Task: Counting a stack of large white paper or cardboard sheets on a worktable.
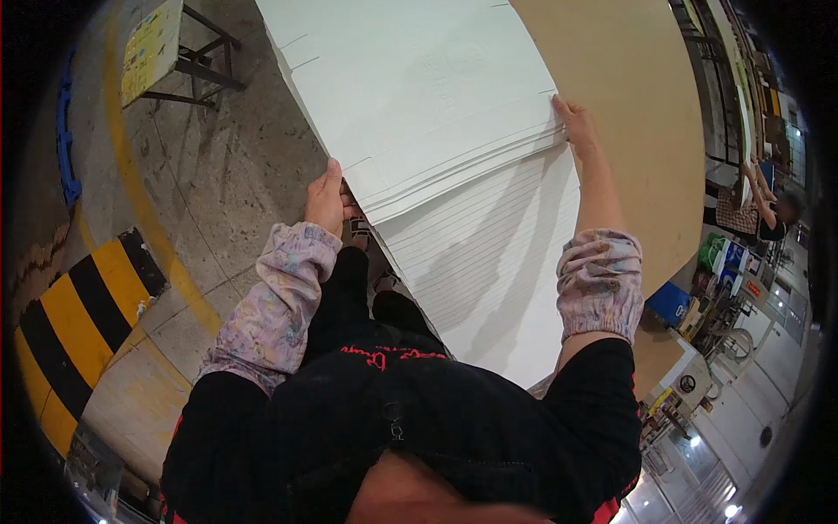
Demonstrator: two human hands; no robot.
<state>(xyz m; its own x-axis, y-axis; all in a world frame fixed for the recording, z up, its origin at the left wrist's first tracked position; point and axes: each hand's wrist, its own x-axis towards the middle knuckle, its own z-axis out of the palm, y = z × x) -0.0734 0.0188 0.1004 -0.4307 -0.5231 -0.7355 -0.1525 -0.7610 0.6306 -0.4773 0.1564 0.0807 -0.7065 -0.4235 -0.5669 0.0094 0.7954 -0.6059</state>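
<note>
Gripping white sheets (pixel 436 113) (stacked) with left hand (pixel 326 199), right hand (pixel 574 122).

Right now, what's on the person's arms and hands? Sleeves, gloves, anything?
Both hands are bare: no gloves on the left hand or the right hand. Each arm wears a loose pastel floral sleeve cover, pink and lilac with pale blue, gathered by elastic at both ends: left sleeve cover, right sleeve cover. The right one sits higher, leaving the forearm uncovered. Above them are black sleeves with red trim.
</note>
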